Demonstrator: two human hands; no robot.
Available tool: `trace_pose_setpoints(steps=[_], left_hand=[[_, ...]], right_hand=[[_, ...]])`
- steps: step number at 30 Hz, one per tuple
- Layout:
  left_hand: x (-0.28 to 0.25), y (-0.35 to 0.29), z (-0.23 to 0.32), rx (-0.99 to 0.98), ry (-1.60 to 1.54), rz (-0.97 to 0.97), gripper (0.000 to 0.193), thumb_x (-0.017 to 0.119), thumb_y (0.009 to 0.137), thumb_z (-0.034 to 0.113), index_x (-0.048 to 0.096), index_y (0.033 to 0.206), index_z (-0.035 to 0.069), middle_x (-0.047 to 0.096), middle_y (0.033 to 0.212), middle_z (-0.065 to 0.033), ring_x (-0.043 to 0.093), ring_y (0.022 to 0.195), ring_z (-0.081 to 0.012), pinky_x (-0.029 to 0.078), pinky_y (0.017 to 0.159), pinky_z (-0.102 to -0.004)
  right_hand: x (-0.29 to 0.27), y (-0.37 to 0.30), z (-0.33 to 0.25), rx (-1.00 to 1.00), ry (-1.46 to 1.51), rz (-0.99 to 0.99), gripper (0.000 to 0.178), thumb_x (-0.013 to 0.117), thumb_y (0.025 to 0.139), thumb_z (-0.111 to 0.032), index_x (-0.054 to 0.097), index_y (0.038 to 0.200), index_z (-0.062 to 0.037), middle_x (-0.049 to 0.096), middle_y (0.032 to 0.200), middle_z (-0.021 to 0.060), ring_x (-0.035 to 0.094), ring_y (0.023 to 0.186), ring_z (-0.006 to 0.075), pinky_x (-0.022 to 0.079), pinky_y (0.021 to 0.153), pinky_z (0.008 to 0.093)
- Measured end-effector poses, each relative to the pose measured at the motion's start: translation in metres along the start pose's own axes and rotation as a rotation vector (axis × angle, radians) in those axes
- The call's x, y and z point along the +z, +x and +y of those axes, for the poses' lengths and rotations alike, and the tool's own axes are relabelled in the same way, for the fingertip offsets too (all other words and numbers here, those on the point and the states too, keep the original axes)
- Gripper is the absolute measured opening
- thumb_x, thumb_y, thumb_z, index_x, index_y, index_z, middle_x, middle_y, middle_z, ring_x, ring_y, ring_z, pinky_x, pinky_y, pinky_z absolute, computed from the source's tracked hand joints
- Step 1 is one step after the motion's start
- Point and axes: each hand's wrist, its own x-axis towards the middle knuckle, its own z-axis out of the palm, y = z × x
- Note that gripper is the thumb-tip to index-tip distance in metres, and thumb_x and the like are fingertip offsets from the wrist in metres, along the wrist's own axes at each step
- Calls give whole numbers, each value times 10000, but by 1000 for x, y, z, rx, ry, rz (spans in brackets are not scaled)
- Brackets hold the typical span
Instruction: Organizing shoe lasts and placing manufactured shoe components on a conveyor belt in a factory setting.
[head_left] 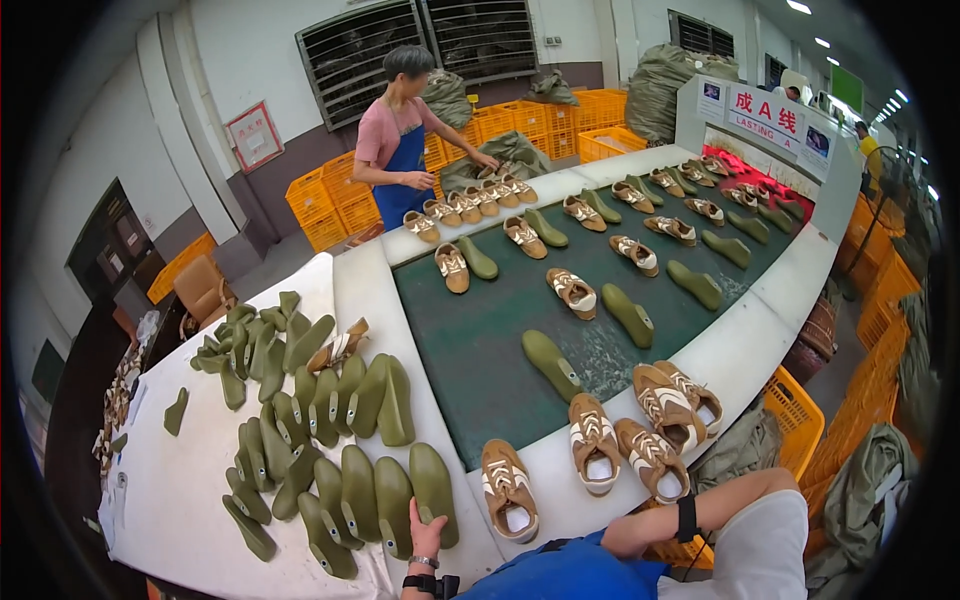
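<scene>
My left hand (426, 537) is at the near edge of the white table, fingers closed round the lower end of a green shoe last (432, 485). That last stands at the right end of a near row, beside another green last (394, 505). More lasts (372, 395) stand in a row behind. My right arm (655, 525), with a black wristband, bends in toward my blue apron, and its hand is hidden. Ahead of my body, brown sneakers with white stripes stand on the white ledge, among them a left-hand sneaker (508, 490) and another sneaker (594, 445).
A green conveyor belt (460, 350) carries sneakers and lasts in pairs. Loose lasts (270, 345) lie heaped at the left with one brown shoe upper (340, 345). Across the belt a co-worker (400, 150) in a blue apron handles sneakers. Orange crates (795, 415) stand at right.
</scene>
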Motion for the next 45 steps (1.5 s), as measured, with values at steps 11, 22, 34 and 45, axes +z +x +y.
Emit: trace_pose_setpoints(steps=[11, 22, 34, 45], left_hand=[[9, -22, 25, 247, 564, 82, 797, 669, 654, 75, 273, 1342, 6, 406, 1268, -230, 423, 1150, -328, 356, 964, -386], [99, -27, 119, 314, 327, -343, 700, 663, 729, 148, 312, 1322, 27, 315, 1349, -212, 373, 1212, -346, 377, 959, -395], [100, -38, 169, 760, 477, -25, 215, 575, 768, 24, 607, 975, -23, 631, 984, -183, 624, 888, -308, 497, 769, -340], [80, 4, 162, 750, 653, -85, 421, 609, 779, 122, 486, 1163, -1, 496, 1190, -222, 498, 1062, -378, 425, 890, -403]], right_hand=[[-66, 101, 25, 398, 386, 949, 475, 582, 805, -272, 398, 1239, -220, 451, 1102, 199, 595, 779, 359, 484, 627, 458], [-113, 59, 26, 240, 442, 1662, 312, 584, 727, -70, 497, 1026, -91, 570, 881, 150, 587, 762, 339, 482, 638, 406], [-131, 8, -7, 322, 527, 1773, 270, 638, 726, -88, 539, 978, -82, 536, 856, 77, 591, 647, 233, 477, 556, 321], [-194, -10, 37, 203, 190, 1056, 316, 592, 762, -266, 584, 1049, -134, 631, 897, 126, 615, 802, 319, 488, 714, 429]])
